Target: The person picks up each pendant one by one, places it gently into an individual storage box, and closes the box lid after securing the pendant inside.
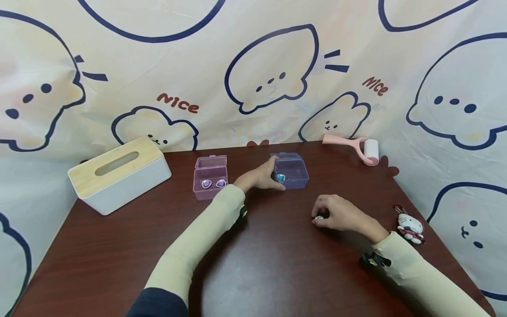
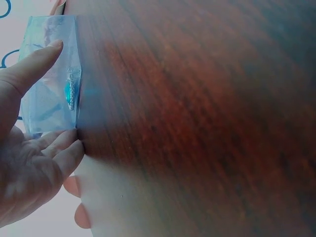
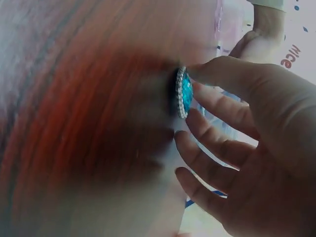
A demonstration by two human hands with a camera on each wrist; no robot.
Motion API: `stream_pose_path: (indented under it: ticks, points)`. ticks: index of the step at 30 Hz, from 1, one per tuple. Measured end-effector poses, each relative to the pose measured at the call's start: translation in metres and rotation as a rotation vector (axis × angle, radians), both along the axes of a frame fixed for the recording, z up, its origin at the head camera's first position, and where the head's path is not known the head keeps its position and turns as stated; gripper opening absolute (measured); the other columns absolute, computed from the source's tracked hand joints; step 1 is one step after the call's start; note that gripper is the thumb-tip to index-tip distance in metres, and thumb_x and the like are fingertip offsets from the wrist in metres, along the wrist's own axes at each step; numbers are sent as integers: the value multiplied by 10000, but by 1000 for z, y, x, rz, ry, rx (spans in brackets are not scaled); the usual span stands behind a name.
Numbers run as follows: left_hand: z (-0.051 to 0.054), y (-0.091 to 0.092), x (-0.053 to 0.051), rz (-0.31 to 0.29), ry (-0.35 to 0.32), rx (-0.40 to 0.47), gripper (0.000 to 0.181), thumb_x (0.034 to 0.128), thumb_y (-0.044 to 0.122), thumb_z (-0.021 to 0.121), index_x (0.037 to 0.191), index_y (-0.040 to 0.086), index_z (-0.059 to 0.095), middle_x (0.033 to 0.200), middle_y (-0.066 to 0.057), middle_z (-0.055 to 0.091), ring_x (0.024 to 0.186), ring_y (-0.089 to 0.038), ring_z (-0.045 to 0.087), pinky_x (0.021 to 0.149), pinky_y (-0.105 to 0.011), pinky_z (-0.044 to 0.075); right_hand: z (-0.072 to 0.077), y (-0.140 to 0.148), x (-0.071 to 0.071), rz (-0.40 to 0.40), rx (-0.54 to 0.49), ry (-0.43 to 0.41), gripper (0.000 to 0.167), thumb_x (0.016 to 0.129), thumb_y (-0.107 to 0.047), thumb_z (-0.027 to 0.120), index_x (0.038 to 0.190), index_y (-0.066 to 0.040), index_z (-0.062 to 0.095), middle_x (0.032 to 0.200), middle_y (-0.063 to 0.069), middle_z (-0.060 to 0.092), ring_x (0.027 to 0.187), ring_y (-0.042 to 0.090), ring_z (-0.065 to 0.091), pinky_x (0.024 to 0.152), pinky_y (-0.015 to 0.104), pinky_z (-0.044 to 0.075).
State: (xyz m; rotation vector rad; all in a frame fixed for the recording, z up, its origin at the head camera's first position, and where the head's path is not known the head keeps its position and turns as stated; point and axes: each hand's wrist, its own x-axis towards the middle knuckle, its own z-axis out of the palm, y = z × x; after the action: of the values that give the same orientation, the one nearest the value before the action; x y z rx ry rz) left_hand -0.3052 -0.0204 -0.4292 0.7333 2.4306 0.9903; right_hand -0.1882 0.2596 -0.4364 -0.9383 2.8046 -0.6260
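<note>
Blue gem [image 3: 186,94] might slip below the right fingers [image 3: 223,107], they're just rim-pinching it; left fingers [image 2: 69,157] grip the blue box [image 1: 296,183].

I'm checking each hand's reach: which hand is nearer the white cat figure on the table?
Right. The right hand is left of the white cat figure in the head view, holding a blue gem; the left hand is farther off, at the blue box.
</note>
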Motion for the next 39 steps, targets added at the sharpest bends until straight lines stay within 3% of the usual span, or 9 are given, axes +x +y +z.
stream_pose_path:
  ticks: [2,6,10,15,21,27,32,39]
  points:
    - [0,0,0,1,-7,2,1097,883,295,820,1622,78,38,1528,-170,370,1388,-315,429,1228,-504,350,2,2,1,6,8,-14,78,887,-269,813,940,-246,760,909,-80,674,770,77,590,677,219,502]
    - [-1,1,-1,3,-11,2,1098,883,307,819,1622,78,40,1533,-166,363,1393,-317,422,1231,-512,348,11,8,3,-7,57,-110,323,839,-410,847,1067,-203,750,953,-50,664,792,99,575,680,226,492]
    - [-1,1,-1,2,-5,3,1101,885,304,818,1624,64,39,1531,-178,369,1403,-321,421,1232,-505,341,14,10,5,9,79,-198,393,800,-368,884,1090,-162,718,966,-29,635,803,92,565,674,218,492]
    - [-3,1,-1,0,-11,-9,1103,885,294,818,1624,66,32,1531,-183,369,1401,-322,426,1233,-501,344,7,7,6,49,10,-160,238,842,-231,855,1021,-122,743,923,-30,681,758,63,601,645,202,520]
    - [-2,1,0,5,-12,-4,1095,878,287,825,1618,71,48,1518,-177,377,1380,-321,440,1222,-510,358,3,-1,2,61,27,-80,228,833,-206,839,1011,-91,754,900,-33,699,719,46,604,622,190,517]
    - [-3,-2,0,12,-20,-5,1099,877,317,824,1620,94,46,1539,-165,359,1391,-313,426,1228,-508,356,7,-8,-5,106,64,-81,216,835,-187,816,1031,-131,741,952,-40,672,794,52,585,667,201,521]
    - [-3,-8,-1,33,-17,-8,1082,871,315,827,1615,118,67,1528,-136,361,1379,-304,422,1223,-518,364,9,-13,-9,142,35,-84,221,841,-162,802,1050,-140,734,959,-32,642,798,68,577,669,206,524]
    - [-1,0,-4,-6,-17,-4,1093,878,317,823,1618,100,49,1535,-150,350,1392,-314,406,1237,-527,334,11,-7,-6,113,32,-124,239,876,-149,776,1111,-119,738,999,-8,659,789,82,580,659,206,522]
